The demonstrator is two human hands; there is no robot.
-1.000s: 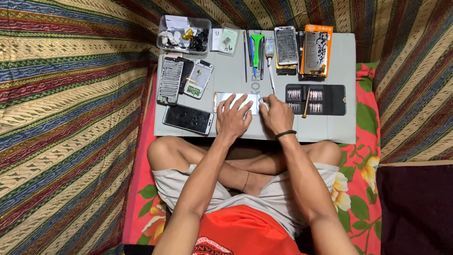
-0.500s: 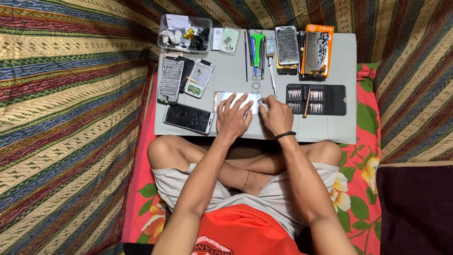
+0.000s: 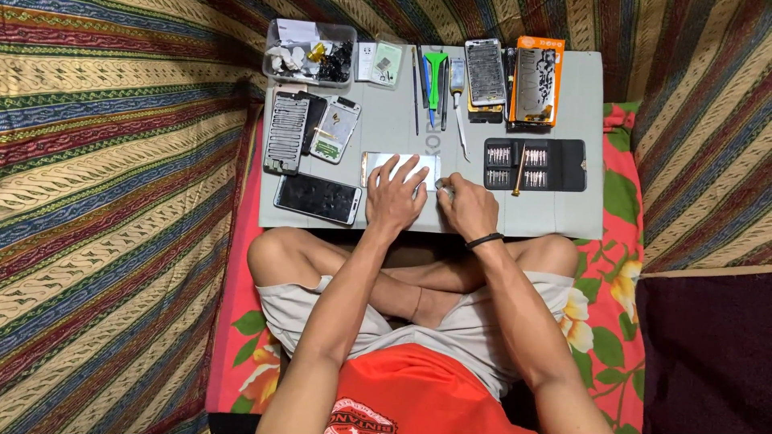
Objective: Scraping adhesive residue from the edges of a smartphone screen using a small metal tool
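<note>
the left hand (image 3: pixel 394 197) lies spread flat on a phone (image 3: pixel 400 169) in the middle of the grey tabletop (image 3: pixel 563 210), likely to pin it steady. the right hand (image 3: pixel 468 210) sits just beside it, fingers pinched on a small tool (image 3: pixel 445 190) at the phone's edge. a bit case (image 3: pixel 535 164) lies open near the right hand, within easy reach.

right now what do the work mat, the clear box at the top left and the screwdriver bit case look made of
Work mat: probably rubber or silicone, matte grey, lying flat without glare.
Clear box: likely hard plastic, since the small parts show through its walls.
Screwdriver bit case: seemingly black plastic or foam, matte, holding rows of shiny metal bits.
</note>
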